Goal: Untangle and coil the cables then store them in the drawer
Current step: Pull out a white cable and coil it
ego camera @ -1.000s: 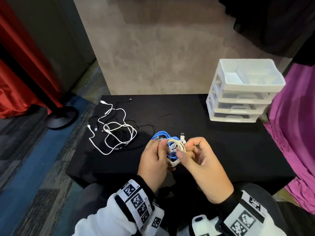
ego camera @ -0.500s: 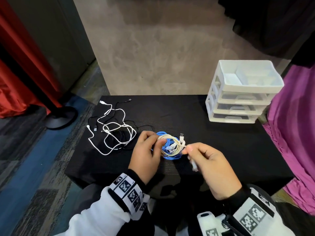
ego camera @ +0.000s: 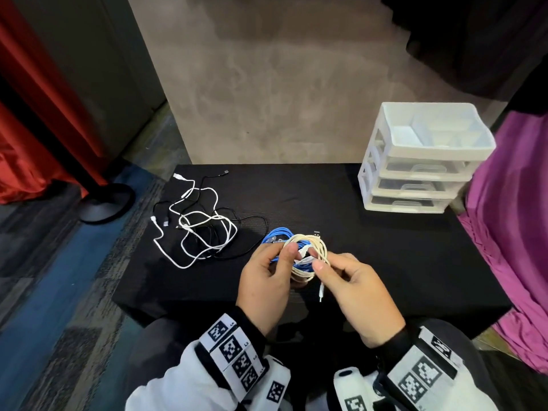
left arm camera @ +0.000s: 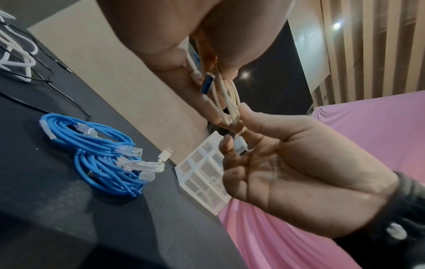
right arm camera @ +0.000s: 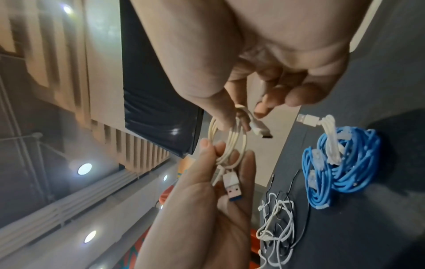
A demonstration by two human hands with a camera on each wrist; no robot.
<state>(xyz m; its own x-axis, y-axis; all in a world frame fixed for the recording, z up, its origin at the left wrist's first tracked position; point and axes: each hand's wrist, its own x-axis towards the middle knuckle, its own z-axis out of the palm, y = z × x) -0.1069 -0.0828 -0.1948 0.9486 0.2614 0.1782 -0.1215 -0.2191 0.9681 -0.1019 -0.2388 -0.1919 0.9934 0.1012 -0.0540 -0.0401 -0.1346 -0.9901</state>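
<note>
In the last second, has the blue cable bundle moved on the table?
No. The blue cable bundle lies in the same spot, right of the tangled cables; only the hands shifted.

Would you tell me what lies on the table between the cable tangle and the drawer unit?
The head view shows the blue coils with a small white coiled cable on them between the tangle and the drawer unit; beyond them, bare black table.

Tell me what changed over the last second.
Both hands, left hand and right hand, lifted the cream cable coil off the blue cable bundle; its free plug end now dangles. The tangled cables and drawer unit stayed put.
</note>
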